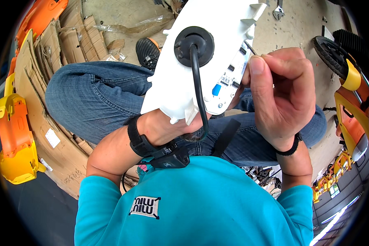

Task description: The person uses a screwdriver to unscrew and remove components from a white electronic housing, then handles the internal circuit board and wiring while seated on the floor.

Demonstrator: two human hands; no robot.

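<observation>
Several cardboard sheets (51, 123), wrench (279, 13), right fingers (258, 65) pinching rod (250, 47), left hand (178, 128), grip hidden by white housing (166, 88)

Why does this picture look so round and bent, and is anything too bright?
In the head view, a fisheye lens gives black corners and bent edges; there too, the light strip glares at lower right, and the white housing looks bright, faintly shaded.

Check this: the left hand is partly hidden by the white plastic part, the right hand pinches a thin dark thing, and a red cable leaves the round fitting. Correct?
No: the cable from the round fitting is black, not red, as the head view shows. The left hand, white plastic part, right hand and thin dark thing are as you said.
</observation>
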